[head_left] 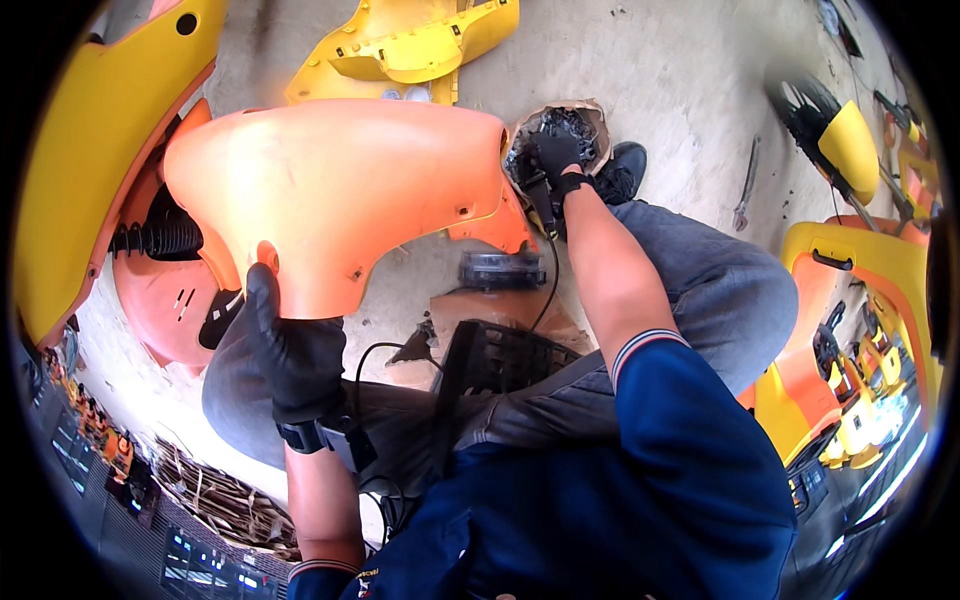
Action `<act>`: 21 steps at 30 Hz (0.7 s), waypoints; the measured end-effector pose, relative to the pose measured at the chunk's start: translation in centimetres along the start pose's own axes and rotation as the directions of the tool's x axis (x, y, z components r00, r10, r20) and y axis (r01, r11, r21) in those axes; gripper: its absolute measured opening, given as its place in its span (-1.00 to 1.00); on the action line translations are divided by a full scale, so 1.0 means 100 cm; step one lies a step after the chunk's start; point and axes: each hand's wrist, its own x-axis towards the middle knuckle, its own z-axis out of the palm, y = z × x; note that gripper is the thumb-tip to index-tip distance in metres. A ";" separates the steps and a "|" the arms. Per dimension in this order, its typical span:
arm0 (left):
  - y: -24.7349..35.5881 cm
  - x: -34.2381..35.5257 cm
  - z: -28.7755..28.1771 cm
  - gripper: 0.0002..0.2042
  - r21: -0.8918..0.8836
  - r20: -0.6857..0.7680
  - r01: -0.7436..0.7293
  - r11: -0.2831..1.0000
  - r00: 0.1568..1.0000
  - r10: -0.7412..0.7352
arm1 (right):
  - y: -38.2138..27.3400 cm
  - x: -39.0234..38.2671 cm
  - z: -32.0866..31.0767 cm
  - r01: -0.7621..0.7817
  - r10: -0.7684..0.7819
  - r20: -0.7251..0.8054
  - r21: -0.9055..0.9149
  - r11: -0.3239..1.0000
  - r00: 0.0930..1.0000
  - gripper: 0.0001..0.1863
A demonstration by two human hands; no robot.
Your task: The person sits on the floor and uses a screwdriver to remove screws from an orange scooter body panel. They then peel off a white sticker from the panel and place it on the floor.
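Observation:
A large orange curved plastic panel, looking like a vehicle body cover, lies across the view in front of me. My left hand, in a black glove, grips its lower left edge beside a round recess; one finger rests on the outer face and the others are hidden behind. My right hand, also gloved in black, reaches into an open brown paper bag of small dark metallic pieces. Its fingertips are hidden among the pieces, so I cannot see whether it holds any. Below that wrist hangs a dark tool-like object with a cable, its kind unclear.
Yellow plastic panels lie beyond the orange one, and a tall yellow-orange body stands at left. A wrench lies on the floor at right. A round dark container and a black crate sit between my legs.

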 end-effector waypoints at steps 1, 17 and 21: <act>0.001 -0.001 0.001 -0.55 0.023 0.031 0.007 1.000 0.999 -0.007 | 0.006 -0.002 -0.004 0.008 -0.008 -0.022 0.014 1.000 1.000 -0.74; 0.005 -0.001 0.015 -0.53 0.036 0.321 -0.002 0.999 0.947 -0.010 | -0.019 -0.042 -0.181 -0.094 0.290 0.010 0.956 0.279 0.957 -0.88; 0.006 0.000 0.013 -0.50 0.070 0.319 -0.071 0.995 0.947 0.046 | -0.048 -0.065 -0.260 -0.051 0.260 -0.040 0.941 0.334 0.965 -0.81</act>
